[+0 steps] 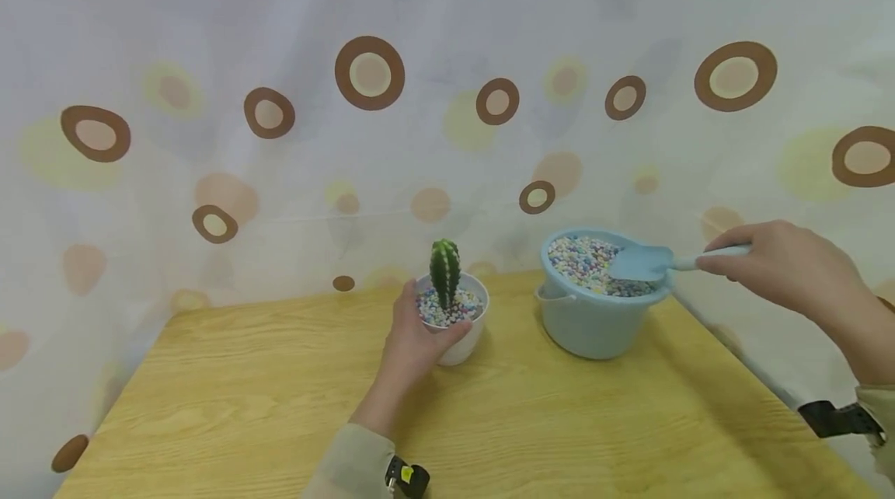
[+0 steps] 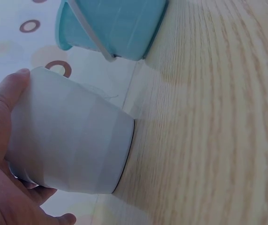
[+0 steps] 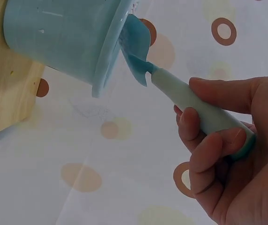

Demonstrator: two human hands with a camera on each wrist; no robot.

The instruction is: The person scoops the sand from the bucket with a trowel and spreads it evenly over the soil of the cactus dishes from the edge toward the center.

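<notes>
Your left hand (image 1: 412, 340) wraps the small white round ceramic pot (image 1: 457, 328), thumb on the near rim and fingers curled round its far side. The pot stands upright on the pale yellow wood-grain tabletop (image 1: 280, 406), towards the middle of the far edge. A small green ribbed cactus (image 1: 444, 272) rises from a bed of multicoloured pebbles (image 1: 442, 311) inside it. In the left wrist view the pot's base sits flat on the wood.

Your right hand (image 1: 783, 270) grips the handle of the pale blue plastic scoop (image 1: 639, 262), fingers curled round the shaft and thumb along its top. The scoop's blade lies over the right rim of the light blue plastic bucket (image 1: 590, 320), just above the multicoloured gravel (image 1: 587, 258) that fills it. Whether the blade carries gravel cannot be told.

The bucket stands to the right of the pot, near but apart, close to the table's far right corner.

The tabletop shows a light grain. Behind and to both sides hangs a white fabric curtain (image 1: 447, 95) printed with brown rings and faded yellow and tan dots, reaching down past the table edges.
</notes>
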